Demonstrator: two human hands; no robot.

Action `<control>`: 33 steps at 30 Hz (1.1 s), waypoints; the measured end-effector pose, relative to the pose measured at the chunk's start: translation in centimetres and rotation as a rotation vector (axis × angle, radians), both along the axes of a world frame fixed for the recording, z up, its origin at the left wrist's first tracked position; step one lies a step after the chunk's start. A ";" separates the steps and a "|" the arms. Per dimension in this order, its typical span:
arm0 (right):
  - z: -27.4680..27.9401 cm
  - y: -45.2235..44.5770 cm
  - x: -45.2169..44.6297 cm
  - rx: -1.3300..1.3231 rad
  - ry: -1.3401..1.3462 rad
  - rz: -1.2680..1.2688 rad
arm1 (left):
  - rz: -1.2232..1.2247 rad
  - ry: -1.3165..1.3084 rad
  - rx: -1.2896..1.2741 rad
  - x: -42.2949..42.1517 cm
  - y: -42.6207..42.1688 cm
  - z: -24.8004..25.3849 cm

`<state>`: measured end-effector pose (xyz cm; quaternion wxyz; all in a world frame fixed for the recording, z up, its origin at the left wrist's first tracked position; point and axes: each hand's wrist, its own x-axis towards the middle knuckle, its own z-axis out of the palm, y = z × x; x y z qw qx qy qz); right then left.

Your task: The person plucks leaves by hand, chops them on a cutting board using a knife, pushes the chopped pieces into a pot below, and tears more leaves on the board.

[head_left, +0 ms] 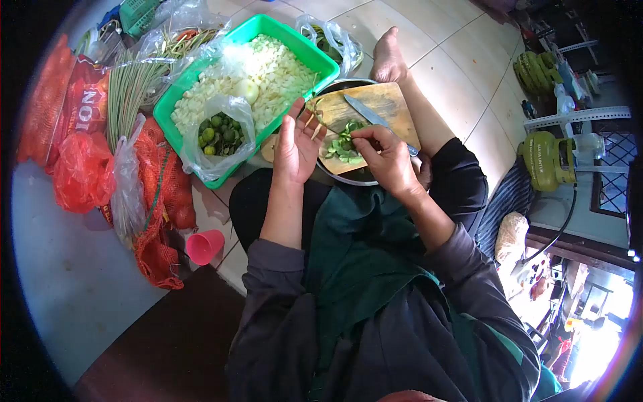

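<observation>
My left hand (298,149) is turned palm up left of the cutting board, its fingers curled round a thin leafy stem (323,122). The fingertips of my right hand (387,157) pinch green leaves (345,132) at the stem's other end. More loose leaves (348,159) lie below on the wooden cutting board (388,102). A knife (365,110) rests across the board, blade toward the back; my right hand partly covers its handle side. Under the board is a round metal pot (343,84), mostly hidden.
A green tray (332,65) of chopped white pieces holds a bag of limes (221,137). Red net sacks (161,181), long stalks (127,100) and a pink cup (205,246) are at left. Another plastic bag (329,40) lies behind the board. Green gas cylinders (546,161) stand right.
</observation>
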<state>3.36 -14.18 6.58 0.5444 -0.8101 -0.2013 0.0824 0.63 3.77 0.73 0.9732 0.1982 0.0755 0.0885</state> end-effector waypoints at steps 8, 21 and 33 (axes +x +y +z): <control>0.0 -0.2 -0.3 0.303 0.383 0.000 | -0.135 -0.075 0.155 -0.9 -0.6 0.0; -0.6 0.9 -1.0 0.309 0.711 0.018 | -0.005 0.009 0.185 -0.8 -0.6 0.6; -0.6 1.3 -1.4 0.321 0.806 0.035 | 0.048 0.068 0.371 -0.7 -1.0 -0.3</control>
